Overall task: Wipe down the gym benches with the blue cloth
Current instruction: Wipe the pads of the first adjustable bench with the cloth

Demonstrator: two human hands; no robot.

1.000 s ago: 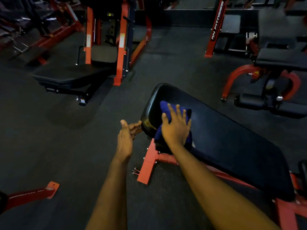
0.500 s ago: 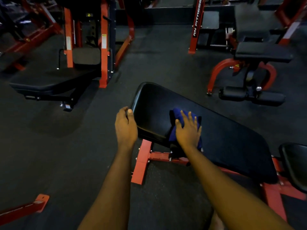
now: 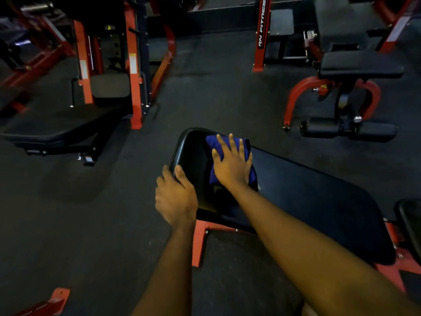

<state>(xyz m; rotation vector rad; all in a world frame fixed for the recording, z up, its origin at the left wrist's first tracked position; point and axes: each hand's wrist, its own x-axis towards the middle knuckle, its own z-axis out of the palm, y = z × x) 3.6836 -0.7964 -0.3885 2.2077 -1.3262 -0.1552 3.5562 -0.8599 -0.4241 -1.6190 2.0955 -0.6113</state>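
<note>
A dark rubber floor [image 3: 216, 92] carries red-and-black gym machines: a rack [image 3: 136, 87] with a flat black bench [image 3: 57, 128] at left, a padded machine [image 3: 360, 65] on curved red legs at right. Between them a red upright [image 3: 259, 46] bears white lettering that begins "RN FITNE" and runs off the top of the frame. Yellow warning triangles show on the rack and on the right machine's leg; pale label strips [image 3: 132, 62] on the rack's orange posts are too small to read. In the foreground, a black gym bench [image 3: 307, 201] on a red frame [image 3: 200, 238]. The person's left hand [image 3: 176, 197] grips the pad's near left edge, thumb on top and fingers curled over the side. The right hand [image 3: 232, 165] presses flat, fingers spread wide, on the blue cloth [image 3: 241, 142], which lies at the pad's rounded far end. The cloth is deep blue, bunched into thick folds, its edges showing beyond the fingertips and beside the wrist
</note>
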